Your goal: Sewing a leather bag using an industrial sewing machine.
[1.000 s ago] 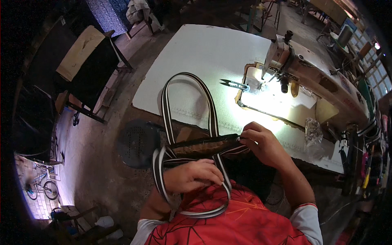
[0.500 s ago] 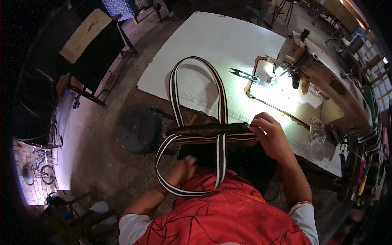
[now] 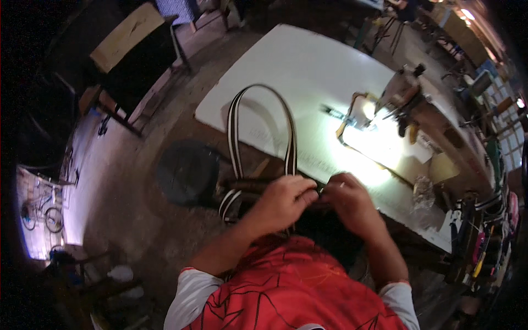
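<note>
A dark bag [image 3: 250, 186] with striped black-and-white webbing handles lies between me and the table's front edge. One handle [image 3: 233, 132] loops up over the white sewing table [image 3: 275, 60]; the other handle [image 3: 227, 206] hangs on my side, mostly hidden by my left forearm. My left hand [image 3: 283, 204] is closed on the bag's top edge near its right end. Right beside it, my right hand [image 3: 352, 203] pinches the end of that edge. A small dark piece shows between my fingertips, too blurred to name.
The sewing machine [image 3: 440, 126] stands at the right, its lamp lighting the table. Thread snips [image 3: 334, 113] lie left of its needle area. A clear plastic bag [image 3: 423, 192] sits near the table's right front. A dark stool [image 3: 190, 171] stands at the left.
My left hand has come up from near my lap to the bag's right end, beside my right hand. The near handle has dropped and is now largely covered. The view has shifted slightly.
</note>
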`<state>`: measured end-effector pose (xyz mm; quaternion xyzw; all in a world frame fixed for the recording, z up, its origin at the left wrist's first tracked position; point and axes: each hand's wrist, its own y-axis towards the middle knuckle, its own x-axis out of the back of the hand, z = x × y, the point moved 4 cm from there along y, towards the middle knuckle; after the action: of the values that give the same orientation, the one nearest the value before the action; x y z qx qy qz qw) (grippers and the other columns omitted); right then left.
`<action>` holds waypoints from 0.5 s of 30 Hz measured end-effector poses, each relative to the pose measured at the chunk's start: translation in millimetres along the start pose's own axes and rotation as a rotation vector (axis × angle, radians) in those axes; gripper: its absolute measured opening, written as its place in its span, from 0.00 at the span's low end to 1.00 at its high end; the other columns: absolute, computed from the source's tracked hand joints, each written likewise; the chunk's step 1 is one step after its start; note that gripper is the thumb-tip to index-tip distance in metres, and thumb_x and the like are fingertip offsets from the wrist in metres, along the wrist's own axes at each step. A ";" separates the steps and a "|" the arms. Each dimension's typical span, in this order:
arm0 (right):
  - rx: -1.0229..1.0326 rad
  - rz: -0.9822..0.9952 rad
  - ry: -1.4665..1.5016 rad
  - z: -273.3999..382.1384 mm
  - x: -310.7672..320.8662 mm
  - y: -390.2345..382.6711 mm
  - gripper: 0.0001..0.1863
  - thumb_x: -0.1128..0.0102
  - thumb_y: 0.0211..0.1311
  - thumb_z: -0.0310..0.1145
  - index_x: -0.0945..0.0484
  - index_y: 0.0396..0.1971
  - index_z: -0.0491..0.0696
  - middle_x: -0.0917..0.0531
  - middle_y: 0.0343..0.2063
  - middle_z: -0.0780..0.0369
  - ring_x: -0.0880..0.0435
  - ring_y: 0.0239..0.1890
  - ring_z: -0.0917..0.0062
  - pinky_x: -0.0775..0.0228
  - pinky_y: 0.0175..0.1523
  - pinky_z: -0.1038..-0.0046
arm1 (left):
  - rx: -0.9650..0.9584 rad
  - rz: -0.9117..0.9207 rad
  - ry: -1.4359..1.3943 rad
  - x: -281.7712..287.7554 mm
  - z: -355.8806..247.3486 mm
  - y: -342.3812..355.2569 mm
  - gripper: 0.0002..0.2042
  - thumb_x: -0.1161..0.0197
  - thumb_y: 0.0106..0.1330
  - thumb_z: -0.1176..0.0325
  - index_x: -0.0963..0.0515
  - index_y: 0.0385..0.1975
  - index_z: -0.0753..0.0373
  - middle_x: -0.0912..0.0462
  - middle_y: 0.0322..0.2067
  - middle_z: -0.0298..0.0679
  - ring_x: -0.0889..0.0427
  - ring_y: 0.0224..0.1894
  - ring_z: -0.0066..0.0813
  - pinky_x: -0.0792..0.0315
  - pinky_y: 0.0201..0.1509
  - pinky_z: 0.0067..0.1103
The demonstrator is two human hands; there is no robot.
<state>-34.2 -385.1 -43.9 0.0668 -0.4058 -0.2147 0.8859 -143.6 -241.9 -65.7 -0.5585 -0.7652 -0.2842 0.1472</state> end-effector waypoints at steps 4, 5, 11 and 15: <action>-0.044 -0.045 -0.148 -5.8 -0.5 -23.3 0.08 0.37 0.53 0.26 0.22 0.35 0.46 0.22 0.36 0.59 0.23 0.38 0.64 0.27 0.42 0.65 | 0.141 0.158 -0.277 -38.0 14.8 14.5 0.07 0.36 0.62 0.72 0.22 0.37 0.67 0.18 0.33 0.45 0.18 0.36 0.41 0.26 0.41 0.27; -0.036 -0.046 -0.169 -6.5 -0.1 -27.6 0.09 0.36 0.53 0.27 0.22 0.35 0.46 0.22 0.36 0.60 0.23 0.38 0.64 0.27 0.42 0.66 | 0.222 0.182 -0.441 -46.3 22.0 12.9 0.08 0.36 0.63 0.72 0.22 0.38 0.68 0.18 0.31 0.44 0.20 0.35 0.32 0.26 0.40 0.24; 0.001 0.081 -0.220 -10.0 -8.7 -40.9 0.08 0.38 0.54 0.33 0.23 0.31 0.46 0.24 0.35 0.62 0.23 0.37 0.67 0.26 0.41 0.69 | 0.292 0.206 -0.451 -46.2 15.4 8.1 0.08 0.33 0.60 0.70 0.22 0.34 0.67 0.20 0.26 0.42 0.21 0.30 0.25 0.29 0.35 0.23; 0.009 0.119 -0.293 -15.7 -14.9 -36.2 0.07 0.38 0.54 0.32 0.23 0.32 0.47 0.24 0.35 0.62 0.24 0.37 0.68 0.27 0.40 0.68 | 0.188 0.068 -0.103 -37.4 13.3 -4.6 0.08 0.34 0.59 0.70 0.24 0.28 0.67 0.21 0.26 0.45 0.21 0.28 0.40 0.31 0.32 0.31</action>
<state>-42.8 -412.0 -75.1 0.0144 -0.5351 -0.1674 0.8279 -134.2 -263.8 -97.9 -0.5819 -0.7756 -0.1767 0.1691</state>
